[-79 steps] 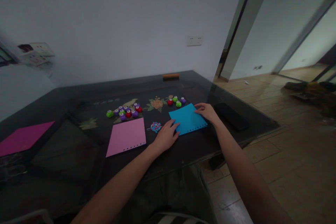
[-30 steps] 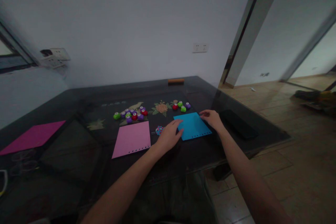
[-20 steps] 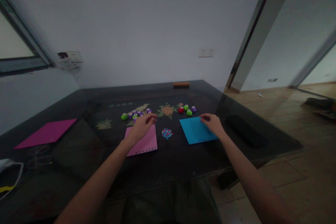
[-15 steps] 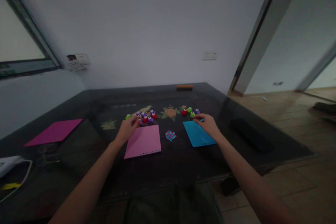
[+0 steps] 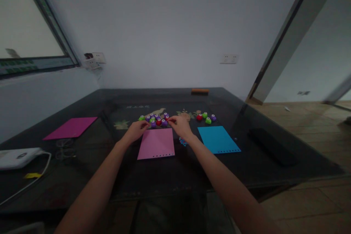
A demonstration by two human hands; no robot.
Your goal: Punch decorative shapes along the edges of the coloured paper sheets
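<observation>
At the near left of the dark table [image 5: 153, 175], a white device [image 5: 20, 157] with a cable [image 5: 47, 164] is seen, a yellow tag [image 5: 33, 175] beside the cable. A pink sheet [image 5: 156, 144] is laid flat in front of the hands, its punched edge turned to the near side. A blue sheet [image 5: 218, 140] is placed to its right, and farther right a black oblong object [image 5: 271, 146] is seen. Between the two sheets, a pile of small beads [image 5: 182, 141] is partly covered by the right wrist. A magenta sheet [image 5: 70, 128] is set well to the left.

The left hand [image 5: 135, 131] is held at the near left of a cluster of eyed balls [image 5: 158, 121], just beyond the pink sheet; the right hand [image 5: 180, 126] is held at the cluster's right end, by a red ball. On both hands thumb and fingers are brought close together, but whether a ball is pinched cannot be told.

Four more balls [image 5: 205, 117] are grouped beyond the blue sheet. At the far edge an orange-brown bar [image 5: 200, 91] is seen, below a wall socket [image 5: 229, 59].
</observation>
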